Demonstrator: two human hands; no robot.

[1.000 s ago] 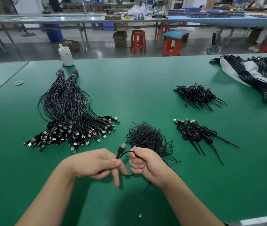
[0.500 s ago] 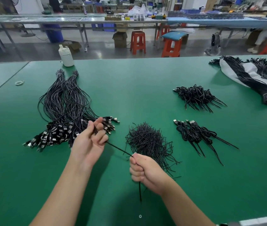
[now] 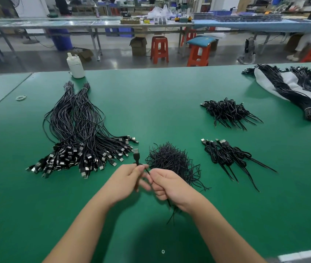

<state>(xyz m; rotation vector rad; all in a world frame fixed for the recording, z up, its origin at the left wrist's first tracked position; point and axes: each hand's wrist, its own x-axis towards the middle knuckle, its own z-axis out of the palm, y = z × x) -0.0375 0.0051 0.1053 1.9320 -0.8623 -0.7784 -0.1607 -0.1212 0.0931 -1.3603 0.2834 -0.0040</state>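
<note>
Green desk [image 3: 160, 103]. USB cable bundle [image 3: 78, 133] left of and beyond left hand [image 3: 126, 179]. 2 coiled-cable piles [image 3: 226, 154] to right of right hand [image 3: 170, 186]. White bottle [image 3: 76, 66] far beyond, at desk edge.

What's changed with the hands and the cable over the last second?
Half a second ago the left hand was out by the big cable pile, pulling the cable taut; it has come back rightward beside the right hand, and the plug now stands above its fingers. Both hands kept hold of the cable. The right hand barely moved; the big cable pile stayed put.
</note>
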